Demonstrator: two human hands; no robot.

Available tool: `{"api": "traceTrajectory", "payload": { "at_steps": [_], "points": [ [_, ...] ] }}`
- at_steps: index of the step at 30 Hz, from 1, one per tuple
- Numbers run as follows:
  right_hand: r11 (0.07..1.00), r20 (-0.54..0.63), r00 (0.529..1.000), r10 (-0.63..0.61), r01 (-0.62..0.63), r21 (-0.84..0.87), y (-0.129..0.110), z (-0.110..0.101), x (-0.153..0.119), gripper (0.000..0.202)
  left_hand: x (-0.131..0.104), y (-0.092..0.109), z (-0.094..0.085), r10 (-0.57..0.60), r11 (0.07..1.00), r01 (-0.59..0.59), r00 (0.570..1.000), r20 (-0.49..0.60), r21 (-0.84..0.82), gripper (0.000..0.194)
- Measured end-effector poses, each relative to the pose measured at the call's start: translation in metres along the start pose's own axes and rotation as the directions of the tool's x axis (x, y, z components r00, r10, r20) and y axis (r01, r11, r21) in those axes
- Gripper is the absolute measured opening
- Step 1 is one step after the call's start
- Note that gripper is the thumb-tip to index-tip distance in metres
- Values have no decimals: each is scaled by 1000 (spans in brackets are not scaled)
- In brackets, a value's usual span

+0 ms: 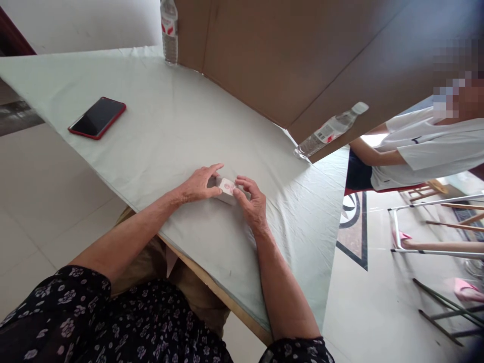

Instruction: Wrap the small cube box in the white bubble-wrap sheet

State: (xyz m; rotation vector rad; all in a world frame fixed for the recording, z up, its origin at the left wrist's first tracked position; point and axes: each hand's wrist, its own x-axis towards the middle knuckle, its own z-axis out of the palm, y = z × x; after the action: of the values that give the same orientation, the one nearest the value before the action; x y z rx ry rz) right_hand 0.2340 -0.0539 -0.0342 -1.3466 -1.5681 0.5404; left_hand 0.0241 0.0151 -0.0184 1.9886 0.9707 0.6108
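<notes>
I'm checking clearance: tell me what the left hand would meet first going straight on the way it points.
Most likely the box, just ahead between the left hand and the right hand. The left hand may already be touching it, though depth is hard to judge.

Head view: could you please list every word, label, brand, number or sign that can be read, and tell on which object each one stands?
No text can be read with certainty.
Small white box: faint reddish print, too small and blurred.
Left bottle: white label with red marks, lettering unreadable.
Right bottle: label with red print and a barcode-like patch, unreadable.
Phone: dark screen, no text visible.
</notes>
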Motion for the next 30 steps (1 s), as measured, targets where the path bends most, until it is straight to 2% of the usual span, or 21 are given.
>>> {"api": "traceTrajectory", "payload": {
  "at_steps": [4,8,10,12,19,25,27,30],
  "points": [
    [964,50,990,-135,143,-226,-10,-5,7,19,2,-3,2,24,1000,-24,1000,-7,11,84],
    [825,152,956,-251,294,-482,-18,-7,15,13,2,-6,4,50,999,-50,999,-20,-3,84],
    [756,175,937,-303,348,-554,-20,-4,19,14,2,-6,6,52,999,-52,998,-31,-8,84],
    [735,183,926,-330,374,-566,-21,0,22,19,2,-6,6,57,998,-57,998,-42,-18,83],
    [882,33,973,-227,219,-416,-27,2,36,17,-1,-4,10,161,971,-170,985,-64,-169,87],
    [896,-4,981,-193,175,-409,-24,-8,61,14,-2,0,15,135,951,-136,991,-24,-278,88],
    [895,-12,984,-179,158,-418,-17,-11,71,12,-3,4,13,121,937,-122,992,-23,-327,84],
    [901,-42,987,-153,122,-415,-4,-15,88,11,-5,7,10,99,901,-97,995,-17,-423,63]
  ]
}}
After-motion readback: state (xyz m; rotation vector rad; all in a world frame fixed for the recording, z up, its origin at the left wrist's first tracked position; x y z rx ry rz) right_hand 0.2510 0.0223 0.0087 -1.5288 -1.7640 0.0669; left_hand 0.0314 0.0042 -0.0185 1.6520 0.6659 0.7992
